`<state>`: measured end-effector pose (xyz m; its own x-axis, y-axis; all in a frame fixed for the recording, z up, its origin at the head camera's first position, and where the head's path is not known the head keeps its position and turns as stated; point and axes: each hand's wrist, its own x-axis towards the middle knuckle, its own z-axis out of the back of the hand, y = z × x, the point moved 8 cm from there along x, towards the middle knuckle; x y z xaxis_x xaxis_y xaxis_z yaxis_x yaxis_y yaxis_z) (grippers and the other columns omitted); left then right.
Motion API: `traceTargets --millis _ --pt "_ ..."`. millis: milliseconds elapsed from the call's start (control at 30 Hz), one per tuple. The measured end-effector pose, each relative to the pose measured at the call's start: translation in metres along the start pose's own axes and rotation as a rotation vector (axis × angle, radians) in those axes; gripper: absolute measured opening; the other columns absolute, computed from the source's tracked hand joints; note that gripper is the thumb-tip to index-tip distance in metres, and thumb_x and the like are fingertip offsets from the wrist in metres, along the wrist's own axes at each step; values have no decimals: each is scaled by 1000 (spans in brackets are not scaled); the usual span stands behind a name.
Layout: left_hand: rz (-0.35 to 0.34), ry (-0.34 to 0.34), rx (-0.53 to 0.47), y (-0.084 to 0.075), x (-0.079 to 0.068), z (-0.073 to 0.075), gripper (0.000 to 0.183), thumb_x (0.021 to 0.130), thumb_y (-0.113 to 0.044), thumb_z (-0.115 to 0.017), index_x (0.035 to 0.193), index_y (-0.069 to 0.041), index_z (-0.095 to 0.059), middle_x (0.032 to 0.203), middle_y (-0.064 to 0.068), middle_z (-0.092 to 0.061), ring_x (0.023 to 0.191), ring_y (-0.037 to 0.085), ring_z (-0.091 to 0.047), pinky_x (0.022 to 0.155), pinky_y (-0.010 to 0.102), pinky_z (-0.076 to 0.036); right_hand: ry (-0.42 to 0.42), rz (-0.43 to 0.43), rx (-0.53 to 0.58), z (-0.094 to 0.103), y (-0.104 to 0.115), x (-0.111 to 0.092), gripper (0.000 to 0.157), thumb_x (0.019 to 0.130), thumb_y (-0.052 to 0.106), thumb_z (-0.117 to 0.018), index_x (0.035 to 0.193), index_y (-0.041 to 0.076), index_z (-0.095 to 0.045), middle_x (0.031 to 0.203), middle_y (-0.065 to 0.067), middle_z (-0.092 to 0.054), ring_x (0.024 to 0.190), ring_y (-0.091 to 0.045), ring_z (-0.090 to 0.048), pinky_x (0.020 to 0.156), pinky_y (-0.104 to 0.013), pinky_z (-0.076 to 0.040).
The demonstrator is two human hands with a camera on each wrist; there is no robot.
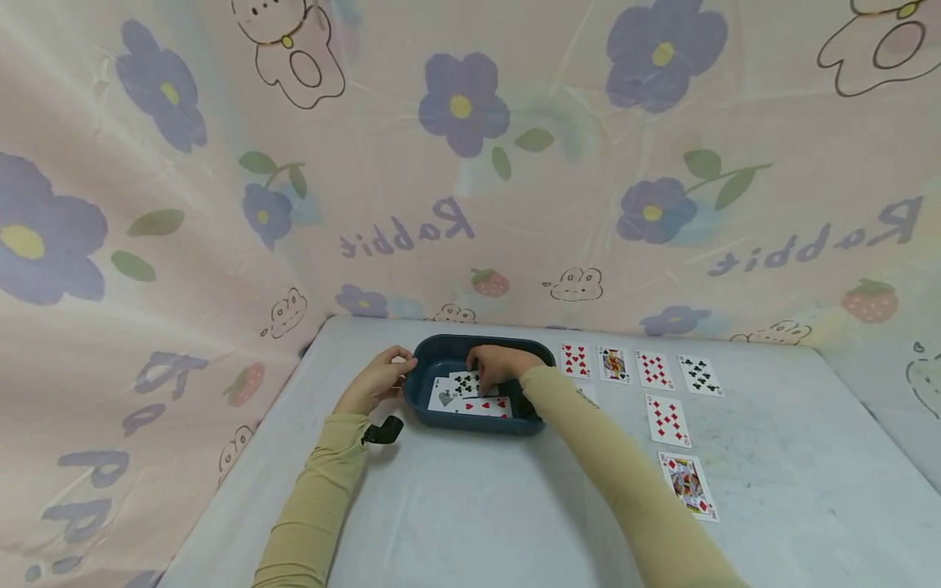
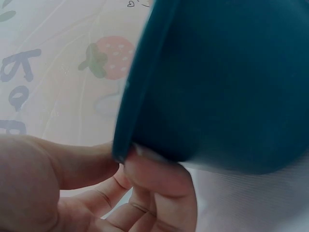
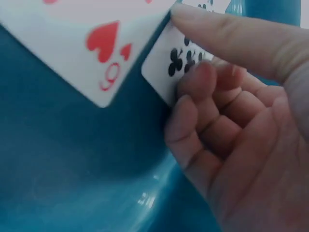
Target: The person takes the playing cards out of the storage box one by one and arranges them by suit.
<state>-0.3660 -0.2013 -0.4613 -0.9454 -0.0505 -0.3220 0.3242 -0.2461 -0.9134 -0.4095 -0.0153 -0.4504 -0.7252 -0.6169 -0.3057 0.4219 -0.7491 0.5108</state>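
A dark blue plastic tub [image 1: 470, 424] with rounded corners holds several playing cards. My left hand [image 1: 376, 380] pinches the tub's left rim between thumb and fingers; the left wrist view shows the thumb [image 2: 87, 164] on one side of the rim and a bent finger on the other. My right hand [image 1: 503, 365] reaches down inside the tub. Its fingers curl at a clubs card [image 3: 166, 63], with the thumb along the card's other side. Beside it lies a nine of hearts [image 3: 104, 67]. An ace of spades [image 1: 444, 398] shows at the tub's left.
Right of the tub, face-up cards form a back row: a hearts card [image 1: 576, 360], a face card [image 1: 614, 365], a diamonds card [image 1: 654, 371], a clubs card [image 1: 700, 376]. A diamonds card [image 1: 668, 420] and a king of diamonds [image 1: 689, 487] lie nearer. Printed curtains [image 1: 544, 188] surround the white table [image 1: 470, 506].
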Motion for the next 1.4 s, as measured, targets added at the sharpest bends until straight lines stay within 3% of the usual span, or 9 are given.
traceTargets --millis 233,467,667,800,933,1133,1400 --pt "-11 11 -7 -1 1 0 15 100 -19 -53 110 -9 -50 88 10 -49 65 18 -50 54 27 -43 -4 -30 -47 -1 -1 2 53 71 13 -86 114 8 -55 93 -4 -56 82 -17 -54 73 -30 -46" --pt "-2 6 -2 1 2 1 15 100 -20 -53 110 -10 -50 89 10 -50 67 18 -51 55 27 -44 -49 -2 -103 3 4 2 53 67 16 -89 106 8 -53 88 -2 -56 75 -15 -52 67 -28 -45" --pt "-5 5 -11 0 1 1 14 99 -20 -54 109 -10 -50 88 10 -50 65 18 -50 55 27 -44 -106 70 -154 13 9 -3 36 69 15 -87 89 6 -59 79 0 -52 71 -13 -48 63 -28 -39" --pt "-2 9 -19 0 1 2 14 99 -19 -54 108 -10 -50 89 11 -49 65 18 -50 54 27 -44 -110 74 -170 18 5 -4 26 72 15 -85 81 8 -61 76 2 -54 69 -12 -50 62 -27 -40" --pt "-5 14 -18 0 1 2 14 100 -19 -53 109 -9 -50 88 11 -49 65 18 -49 54 27 -43 -132 59 -130 22 -1 -3 31 73 17 -85 94 10 -65 80 -2 -56 70 -15 -51 62 -29 -42" --pt "3 11 -22 1 2 2 14 100 -20 -53 109 -9 -50 88 11 -49 65 17 -49 54 27 -43 -101 35 -99 17 -5 0 59 71 19 -86 124 10 -61 81 -2 -59 69 -14 -53 64 -28 -43" --pt "8 6 -15 1 2 1 15 99 -21 -54 110 -10 -51 88 8 -49 68 18 -50 56 27 -44 -72 43 -68 11 -6 2 56 72 11 -85 122 5 -60 78 -3 -58 66 -13 -54 63 -27 -44"
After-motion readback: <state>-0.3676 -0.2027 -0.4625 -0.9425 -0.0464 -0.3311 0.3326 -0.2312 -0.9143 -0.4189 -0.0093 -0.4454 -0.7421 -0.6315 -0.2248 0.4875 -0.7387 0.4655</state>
